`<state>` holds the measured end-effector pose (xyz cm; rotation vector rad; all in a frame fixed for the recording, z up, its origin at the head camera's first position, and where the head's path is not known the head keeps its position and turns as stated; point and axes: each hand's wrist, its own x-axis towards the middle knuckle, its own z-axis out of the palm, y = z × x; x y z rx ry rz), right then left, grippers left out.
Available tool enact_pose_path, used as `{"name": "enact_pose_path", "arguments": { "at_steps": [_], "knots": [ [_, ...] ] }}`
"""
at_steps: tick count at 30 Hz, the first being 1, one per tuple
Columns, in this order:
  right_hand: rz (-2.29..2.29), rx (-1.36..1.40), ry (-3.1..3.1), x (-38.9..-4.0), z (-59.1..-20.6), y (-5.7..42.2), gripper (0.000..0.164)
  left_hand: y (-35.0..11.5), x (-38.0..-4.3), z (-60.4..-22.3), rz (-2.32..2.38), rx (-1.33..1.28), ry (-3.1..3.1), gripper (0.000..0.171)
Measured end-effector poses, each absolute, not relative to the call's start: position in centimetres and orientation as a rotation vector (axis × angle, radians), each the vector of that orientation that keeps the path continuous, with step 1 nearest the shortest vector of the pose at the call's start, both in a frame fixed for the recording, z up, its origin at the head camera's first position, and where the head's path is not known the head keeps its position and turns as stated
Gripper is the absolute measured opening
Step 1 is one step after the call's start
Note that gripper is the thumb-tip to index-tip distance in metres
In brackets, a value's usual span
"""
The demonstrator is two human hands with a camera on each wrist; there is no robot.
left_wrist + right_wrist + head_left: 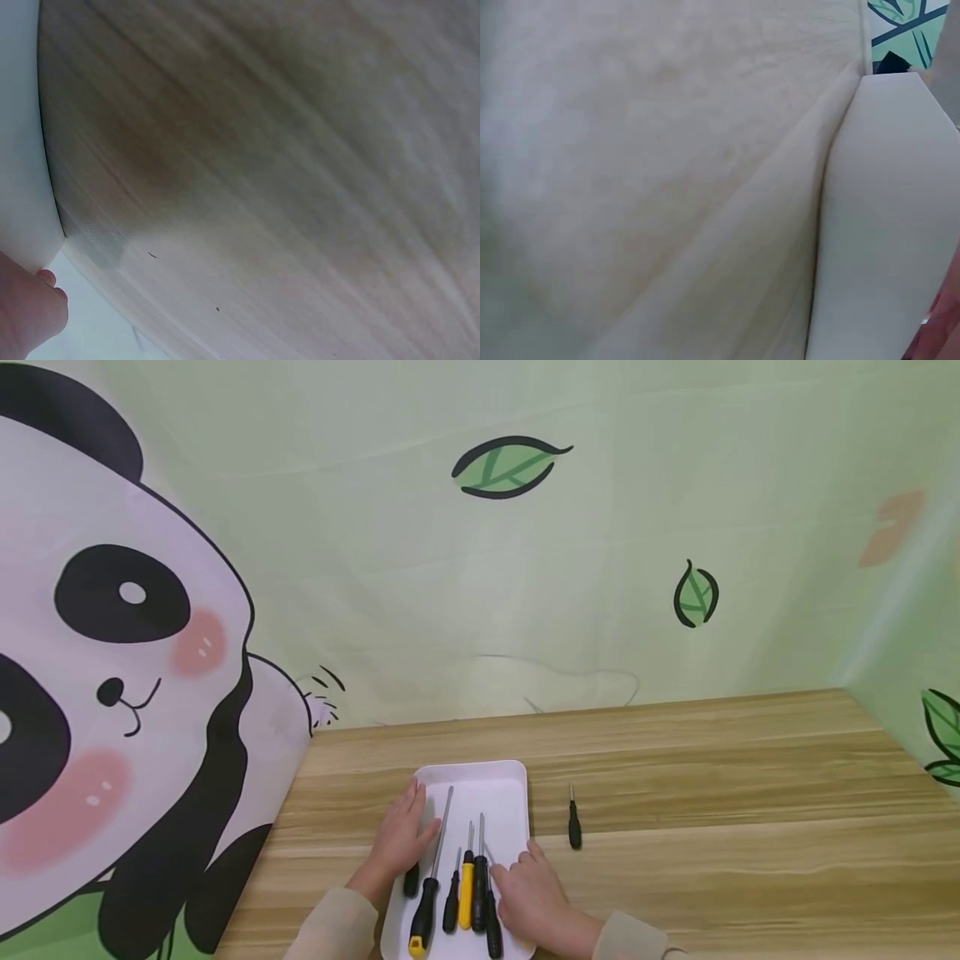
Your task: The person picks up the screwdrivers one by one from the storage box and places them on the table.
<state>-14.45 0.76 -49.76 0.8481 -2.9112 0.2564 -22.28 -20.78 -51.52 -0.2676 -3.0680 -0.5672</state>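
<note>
A white tray [498, 781] lies on the wooden table with several screwdrivers in it. My left hand [399, 837] holds the tray's left rim, thumb over the inside and fingers along the edge. My right hand [536, 897] grips the right rim, its thumb reaching inward beside a black screwdriver [493, 927]. Between the hands lie a long black screwdriver with a yellow end [423, 914], a small black one [451, 906], a yellow-handled one [467, 893] and another black one [480, 893]. Under the left wrist a black handle [411, 880] is partly hidden.
A small black screwdriver [575, 827] lies on the table [712, 860] to the right of the tray. Behind the table stands a pale green wall [360, 568] with a printed panda and leaves. Both wrist views are mostly blurred surfaces.
</note>
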Motion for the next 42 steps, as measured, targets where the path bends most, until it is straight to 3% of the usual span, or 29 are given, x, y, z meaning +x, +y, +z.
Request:
{"name": "enact_pose_path", "arguments": {
  "at_steps": [14,25,42],
  "knots": [
    [0.357,0.79,-2.864,-14.7,-48.4,1.1,0.017,-20.7,-22.3,-51.4,-0.557,-0.264,-3.073,0.067],
    [0.547,0.648,-2.938,-15.3,-46.3,2.0,0.027,-20.6,-22.4,-51.3,-0.553,-0.249,-3.083,0.068],
    [0.99,0.455,-2.828,-16.8,-45.4,4.2,0.031,-20.7,-22.2,-51.2,-0.57,-0.268,-3.074,0.068]
  ]
}}
